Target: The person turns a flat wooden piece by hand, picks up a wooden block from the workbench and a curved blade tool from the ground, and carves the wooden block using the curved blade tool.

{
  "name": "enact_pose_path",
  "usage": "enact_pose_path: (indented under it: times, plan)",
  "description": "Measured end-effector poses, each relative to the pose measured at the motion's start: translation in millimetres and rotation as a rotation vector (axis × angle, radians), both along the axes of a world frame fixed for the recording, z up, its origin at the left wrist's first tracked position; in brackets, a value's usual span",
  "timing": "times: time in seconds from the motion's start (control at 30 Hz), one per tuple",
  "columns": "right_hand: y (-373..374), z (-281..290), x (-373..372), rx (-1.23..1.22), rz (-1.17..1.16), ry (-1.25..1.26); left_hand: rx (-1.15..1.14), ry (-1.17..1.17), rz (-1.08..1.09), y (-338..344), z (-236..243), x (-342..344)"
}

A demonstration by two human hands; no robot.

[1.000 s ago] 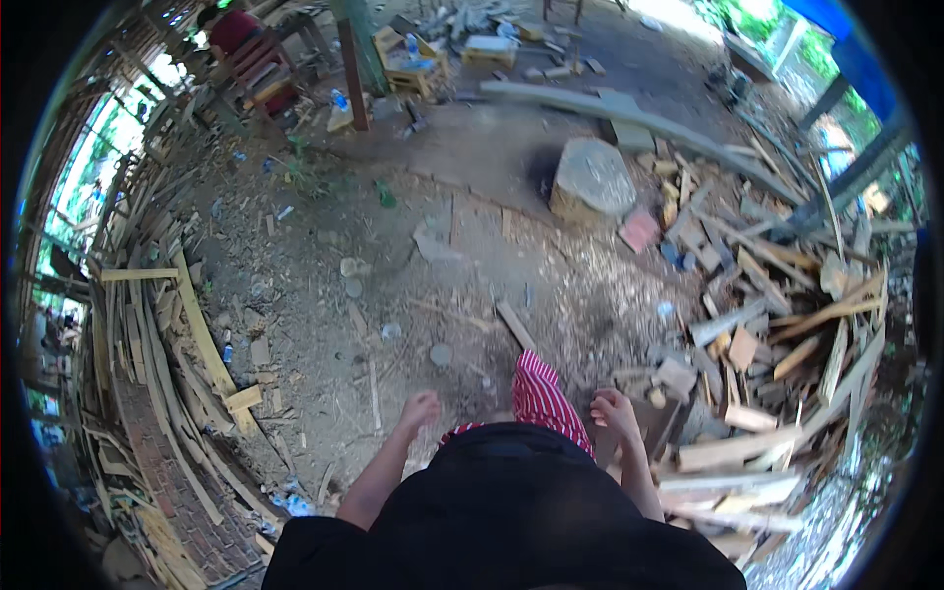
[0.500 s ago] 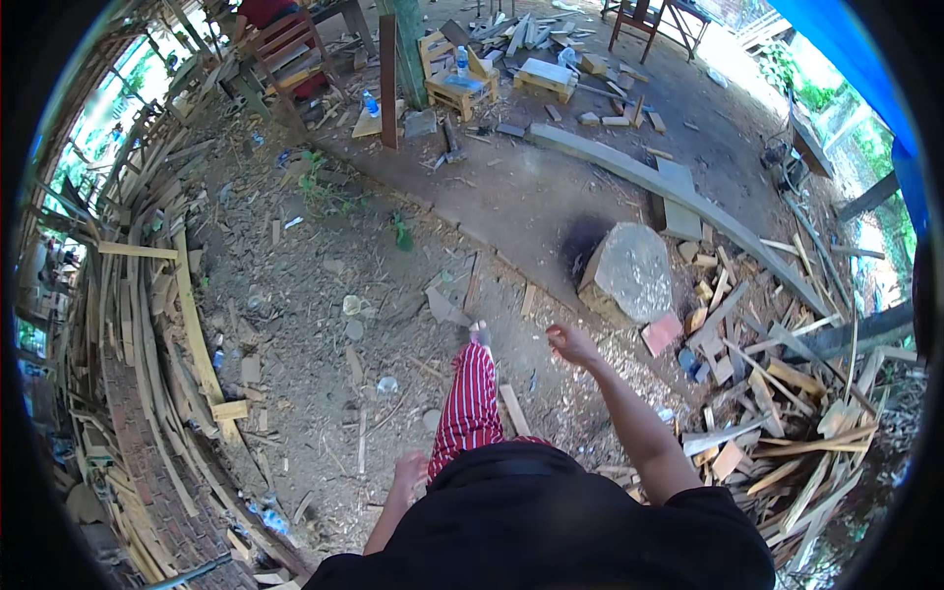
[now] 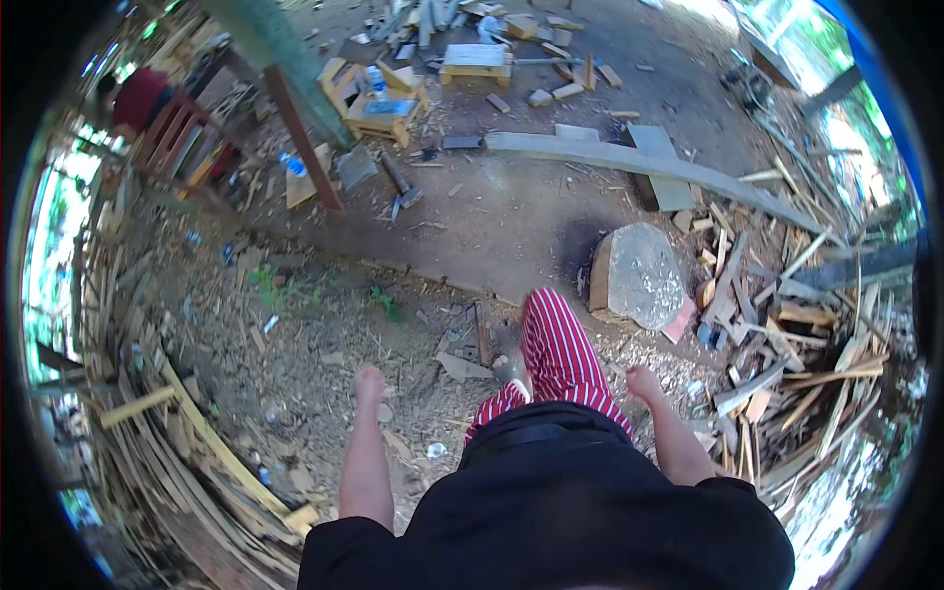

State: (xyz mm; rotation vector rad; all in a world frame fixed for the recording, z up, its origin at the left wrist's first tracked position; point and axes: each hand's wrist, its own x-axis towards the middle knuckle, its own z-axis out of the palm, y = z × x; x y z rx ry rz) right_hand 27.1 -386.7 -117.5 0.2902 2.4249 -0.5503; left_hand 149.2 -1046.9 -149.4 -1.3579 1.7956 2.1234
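Note:
My left hand (image 3: 371, 385), blurred, hangs at my left side above littered dirt ground; I cannot make out its fingers. My right hand (image 3: 641, 383) is open at my right, its fingers loosely bent and nothing seen in them. My red-and-white striped trousers (image 3: 560, 354) show between them, with one leg forward near a low concrete edge. A large flat-topped chopping block (image 3: 634, 275) stands just ahead to the right, with a pink slab (image 3: 678, 320) at its base.
Wood scraps lie piled at right (image 3: 801, 374), long planks (image 3: 187, 462) at left. A grey beam (image 3: 590, 152) crosses ahead. Beyond are small pallet-wood pieces of furniture (image 3: 383, 108), a post (image 3: 300, 138) and a person in red (image 3: 138, 98) beside a wooden chair.
I have stepped forward, so the chopping block sits closer. My right arm swung forward, then back to my side; my left hand has risen. The view has turned slightly.

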Motion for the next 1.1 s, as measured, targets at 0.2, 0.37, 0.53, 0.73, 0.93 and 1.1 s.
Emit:
enact_pose_path:
  times: [0.2,0.37,0.53,0.73,0.93,1.1]
  plan:
    - [-53.1,-5.2,-84.7,-0.059,0.083,-0.162,-0.12,0.011,-0.123,23.4,81.0,-295.9]
    - [-74.6,-32.8,-194.4,-0.024,0.212,-0.302,-0.411,0.137,-0.752,48.4,39.9,-374.8]
    - [-111.3,-6.4,-365.0,-0.08,0.153,-0.164,0.022,-0.617,-1.203,22.1,54.2,-375.4]
    - [-193.8,106.3,-614.0,-0.468,-0.234,0.281,-0.482,-0.361,-0.967,-27.5,93.8,-535.4]
    - [-201.6,87.5,-709.3,-0.454,-0.154,0.263,0.045,-0.137,-0.302,26.5,116.7,-770.6]
    - [-221.1,59.7,-755.0,-0.806,-0.552,-0.173,-0.177,-0.101,-0.77,51.5,80.3,-899.6]
